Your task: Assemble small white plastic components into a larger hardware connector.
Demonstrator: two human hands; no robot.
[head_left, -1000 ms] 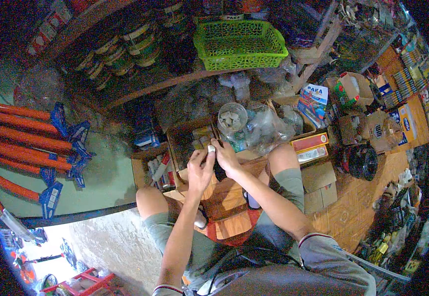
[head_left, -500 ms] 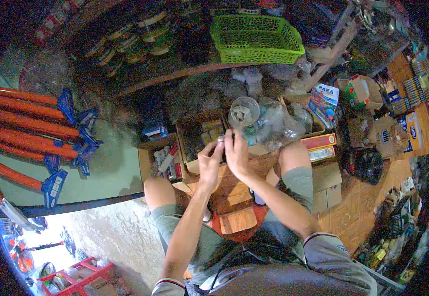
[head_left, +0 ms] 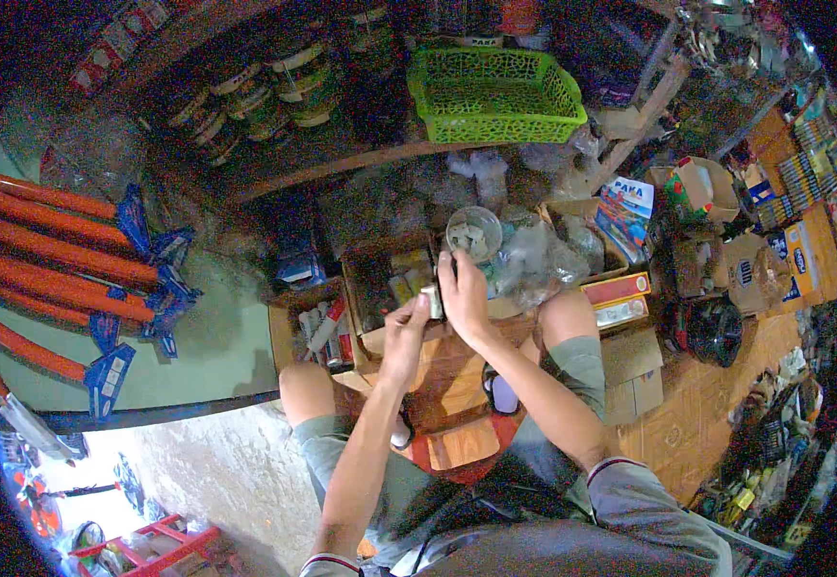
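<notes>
My left hand point(head_left: 403, 337) is closed, pinching a small pale block-like piece point(head_left: 432, 300) between thumb and fingers; its exact kind is too small to make out. Right beside it is my right hand point(head_left: 466, 296), its fingers stretched forward and its thumb hidden. Its inner side is against or very near the pale piece; I cannot tell which. Just beyond those fingertips stands a clear round tub point(head_left: 474, 231) with pale small pieces in it. Crumpled clear plastic bags point(head_left: 539, 260) lie right of the tub. An open cardboard box point(head_left: 380, 293) with pale cylindrical items is beyond my left hand.
A green plastic basket point(head_left: 495, 96) sits on the shelf ahead. Orange tubes with blue ends point(head_left: 72, 250) lie on the table at left. Red and white long boxes point(head_left: 616, 288) are by my right knee. A wooden stool point(head_left: 457, 444) stands between my legs.
My left hand has lowered slightly, and the pale piece in it shows more fully. My right fingers have shifted a little, staying close to the tub.
</notes>
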